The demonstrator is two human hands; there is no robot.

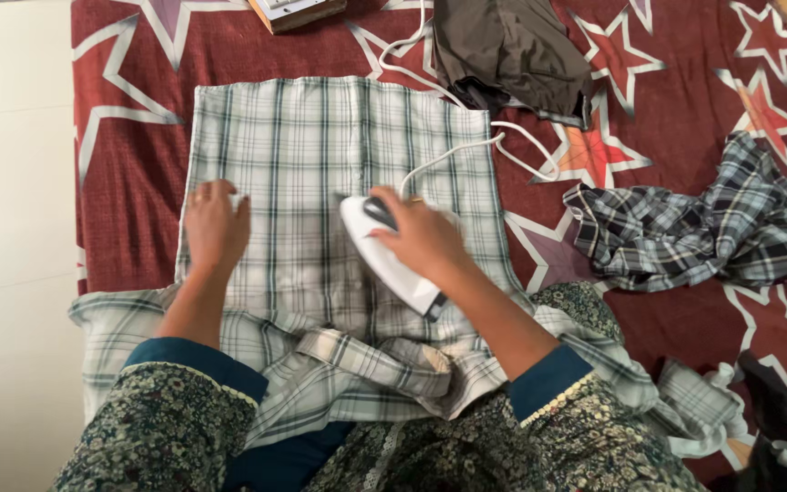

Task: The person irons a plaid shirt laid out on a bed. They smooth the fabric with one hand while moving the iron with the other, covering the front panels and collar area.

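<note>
Two hands at work on one shirt, pale green-and-white plaid, spread flat on a maroon cloth printed with stars. Step in hand, as judged: pressing the shirt's back panel, mid-stroke. Right hand: fingers wrapped shut round the dark handle of a white iron, whose sole sits on the fabric directly under the palm, nose pointing away past the fingertips. Left hand: fingers together and laid flat on the shirt, close to its left edge, pinning it; nothing gripped. Cord: white, runs from beyond the right fingertips across the shirt's upper right corner and loops onto the cloth. Shirt condition: upper panel beyond both sets of fingertips lies smooth; the part behind the wrists, collar and sleeves, is bunched and creased toward the lap. Next move, as judged, calls for a steady glide over the unpressed stretch between the hands, the flat hand holding the cloth taut, and the cord kept off the iron's path. Well off to the right of the right hand: a crumpled dark plaid garment; beyond its fingertips, a dark grey garment.
</note>
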